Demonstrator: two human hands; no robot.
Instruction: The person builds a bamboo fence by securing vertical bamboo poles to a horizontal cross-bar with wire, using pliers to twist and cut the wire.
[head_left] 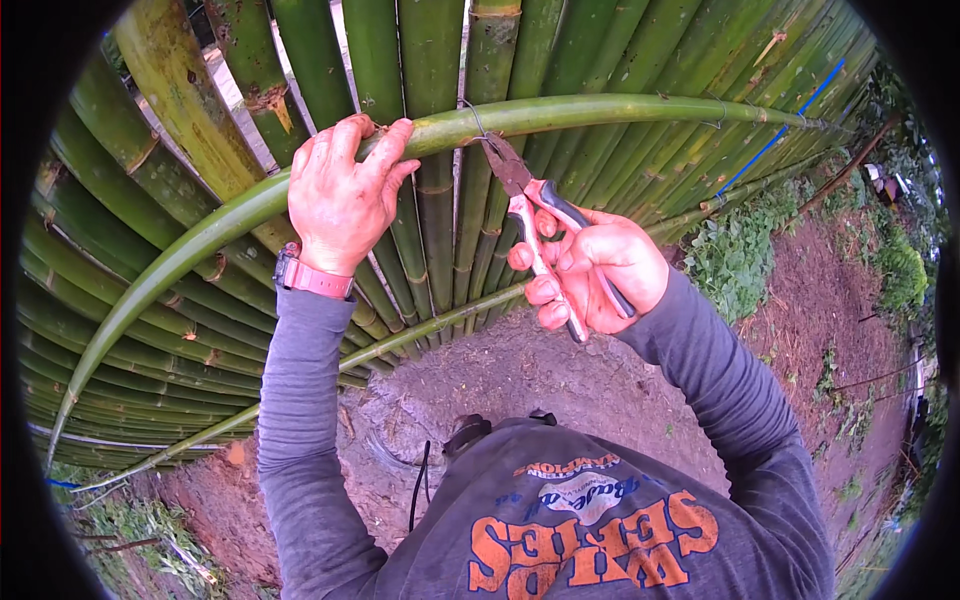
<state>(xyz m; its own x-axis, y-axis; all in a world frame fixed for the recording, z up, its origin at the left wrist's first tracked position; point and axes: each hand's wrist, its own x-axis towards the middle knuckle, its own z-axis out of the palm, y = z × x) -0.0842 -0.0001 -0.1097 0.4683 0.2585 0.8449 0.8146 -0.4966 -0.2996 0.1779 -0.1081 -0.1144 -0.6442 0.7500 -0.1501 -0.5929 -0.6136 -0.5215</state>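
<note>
my left hand grips the curved green bamboo pole, right hand red-black steel pliers; i should twist thin grey wire gently (it may snap).

The bamboo pole is green, the pliers' handles black and pinkish, the cord blue

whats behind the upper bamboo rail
A row of bamboo poles shows above and below the rail. Parts directly behind it, and behind the left hand, are covered.
</note>
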